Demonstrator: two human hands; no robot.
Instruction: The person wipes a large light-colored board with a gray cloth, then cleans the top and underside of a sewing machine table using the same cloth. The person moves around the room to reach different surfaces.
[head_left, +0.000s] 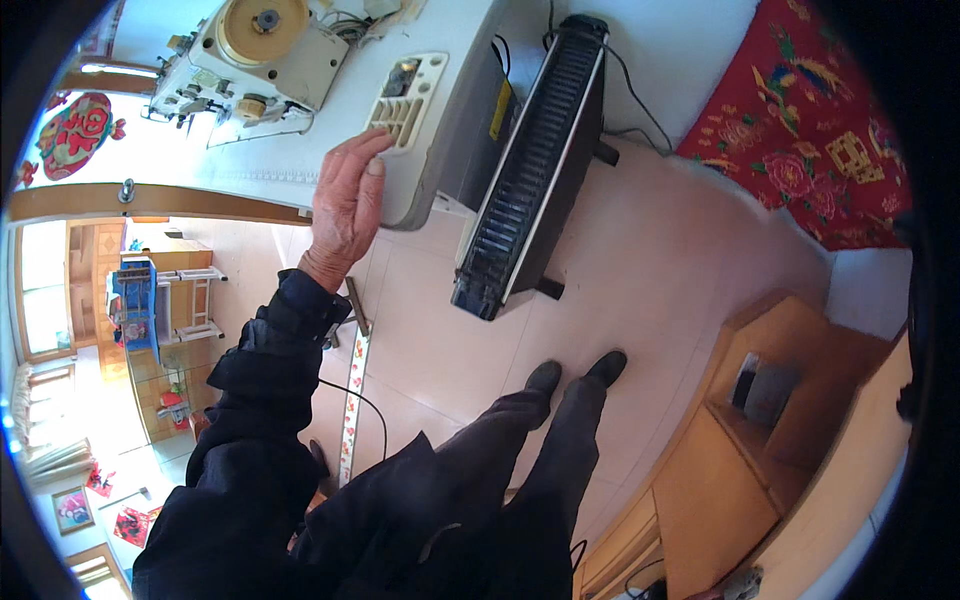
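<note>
My left hand (349, 195), in a black sleeve, reaches over the front edge of a white sewing machine table (409, 180). Its fingertips are at the slotted end of a cream plastic tray (405, 112) set into the tabletop. Thumb and fingers stand slightly apart, and nothing shows between them. A small dark and shiny item (401, 77) lies in the tray's far compartment; its kind is unclear. Beyond the hand, the industrial sewing machine head (277, 71) carries a large yellowish handwheel (262, 26). My right hand is out of view.
A black finned electric heater (532, 165) stands on the tiled floor beside the table, its cord (634, 82) trailing along the wall. Red floral fabric (802, 142) hangs at right. A wooden cabinet (720, 480) is at lower right. A black cable (379, 412) crosses the floor.
</note>
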